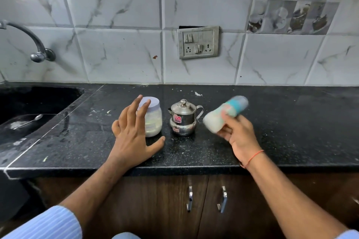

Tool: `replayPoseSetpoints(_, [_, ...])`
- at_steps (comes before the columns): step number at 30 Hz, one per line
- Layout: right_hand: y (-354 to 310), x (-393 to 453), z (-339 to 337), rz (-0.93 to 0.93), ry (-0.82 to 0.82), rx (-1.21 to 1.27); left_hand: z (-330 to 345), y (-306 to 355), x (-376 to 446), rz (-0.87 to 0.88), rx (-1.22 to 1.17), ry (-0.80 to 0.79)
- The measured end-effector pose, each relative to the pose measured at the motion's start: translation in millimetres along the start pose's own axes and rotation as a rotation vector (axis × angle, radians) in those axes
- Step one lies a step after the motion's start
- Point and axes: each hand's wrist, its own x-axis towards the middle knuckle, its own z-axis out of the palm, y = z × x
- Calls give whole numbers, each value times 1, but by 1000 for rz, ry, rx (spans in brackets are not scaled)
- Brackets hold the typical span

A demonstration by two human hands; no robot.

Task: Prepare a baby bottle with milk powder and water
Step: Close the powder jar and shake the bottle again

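My right hand (240, 132) grips a baby bottle (225, 113) above the black counter; the bottle is tilted, blurred, whitish inside with a teal cap end pointing up and right. My left hand (134, 132) hovers with spread, straight fingers just in front of a clear plastic jar (154, 120) of white milk powder with a pale lilac lid; it holds nothing. Between the jar and the bottle stands a small steel pot (183, 117) with lid, spout and handle.
The black granite counter (281, 126) runs to a tiled wall with a switch socket plate (198, 42). A dark sink (29, 114) with a spoon (32, 120) in a dish lies at the left under a tap (37, 50). Cabinet doors with handles (223, 200) are below.
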Motion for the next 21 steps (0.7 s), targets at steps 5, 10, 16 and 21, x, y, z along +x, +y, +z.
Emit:
replayPoseSetpoints(5, [0, -9, 7, -15, 37, 43, 1, 4, -9, 336, 50, 211])
replayPoseSetpoints(10, [0, -34, 25, 111, -201, -164, 10, 27, -17, 561, -12, 144])
replayPoseSetpoints(16, [1, -52, 38, 303, -296, 136, 15, 42, -8, 171, -484, -104])
replayPoseSetpoints(21, [-3, -47, 31, 430, -351, 282, 25, 46, -3, 88, -570, -78])
